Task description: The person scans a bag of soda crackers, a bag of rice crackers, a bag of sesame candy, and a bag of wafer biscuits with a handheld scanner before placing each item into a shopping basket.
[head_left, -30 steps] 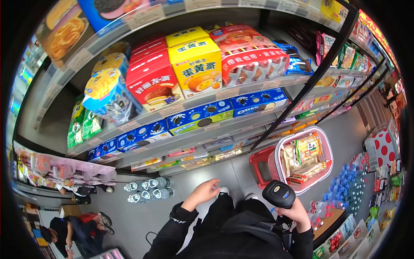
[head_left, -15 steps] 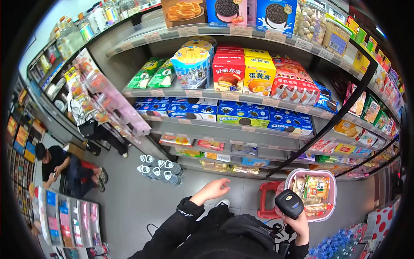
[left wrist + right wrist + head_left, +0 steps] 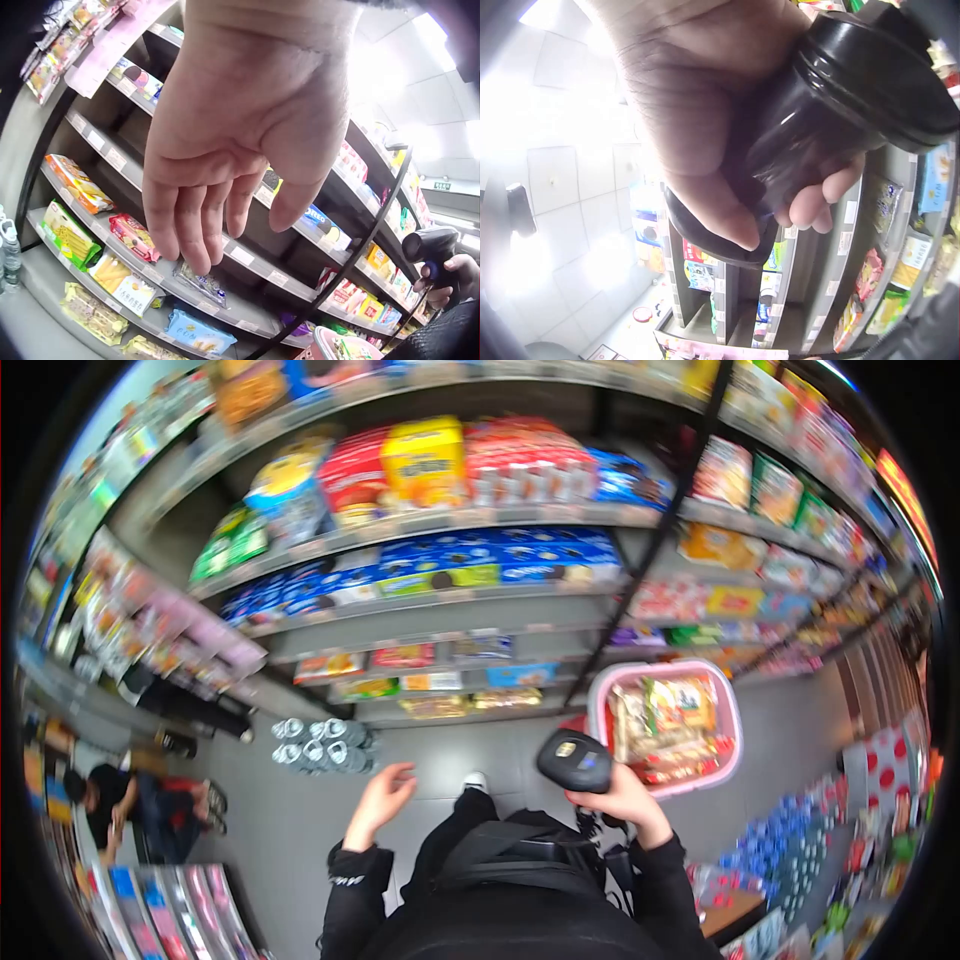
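The right hand (image 3: 630,802) grips a black handheld scanner (image 3: 575,761) by its handle, in front of the pink basket (image 3: 738,735) holding packaged snacks. In the right wrist view, the fingers and thumb of the right hand (image 3: 705,112) wrap round the dark handle (image 3: 780,142). Out over the floor, the left hand (image 3: 382,802) holds nothing. Seen in the left wrist view, the left hand (image 3: 240,127) hangs with relaxed fingers, palm toward the camera, and shelves of snack packs lie beyond it.
Snack shelves (image 3: 440,520) span the front. Bottle packs (image 3: 322,746) stand on the floor at left, near a seated person (image 3: 160,810) and a display rack (image 3: 175,910). Blue bottles (image 3: 780,845) and a dotted box (image 3: 885,775) are at right.
The head view has swung about, shifting the shelves and basket. Both hands now appear farther left in it, the scanner still gripped and the left hand still empty.
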`<state>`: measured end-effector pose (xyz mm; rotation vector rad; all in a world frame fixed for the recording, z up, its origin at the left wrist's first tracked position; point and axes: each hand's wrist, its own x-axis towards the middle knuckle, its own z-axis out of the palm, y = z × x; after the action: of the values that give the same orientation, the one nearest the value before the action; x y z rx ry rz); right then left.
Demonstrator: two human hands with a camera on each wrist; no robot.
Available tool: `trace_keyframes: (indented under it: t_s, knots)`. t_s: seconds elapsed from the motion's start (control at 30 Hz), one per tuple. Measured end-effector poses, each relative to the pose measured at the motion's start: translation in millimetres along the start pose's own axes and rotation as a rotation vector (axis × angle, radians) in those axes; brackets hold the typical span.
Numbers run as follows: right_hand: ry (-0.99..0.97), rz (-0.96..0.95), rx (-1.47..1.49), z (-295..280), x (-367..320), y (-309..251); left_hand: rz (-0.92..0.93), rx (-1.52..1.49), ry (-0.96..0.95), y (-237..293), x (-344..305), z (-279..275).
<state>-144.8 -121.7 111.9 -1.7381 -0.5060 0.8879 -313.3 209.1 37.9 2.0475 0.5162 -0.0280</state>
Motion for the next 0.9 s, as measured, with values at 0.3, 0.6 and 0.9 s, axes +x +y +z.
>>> trace_keyframes:
  t_s: [0.3,0.6,0.9]
  knots:
    - [0.021,0.006,-0.063,2.8,14.2,-4.1,-0.093,-0.228,-0.088,-27.3,49.7,-0.3]
    - [0.165,0.240,0.062,16.5,65.3,-6.8,-0.163,-0.337,-0.175,-60.4,164.8,-5.0]
    - [0.310,0.343,0.040,31.8,111.8,-16.9,0.064,0.056,-0.121,-127.3,286.5,53.3]
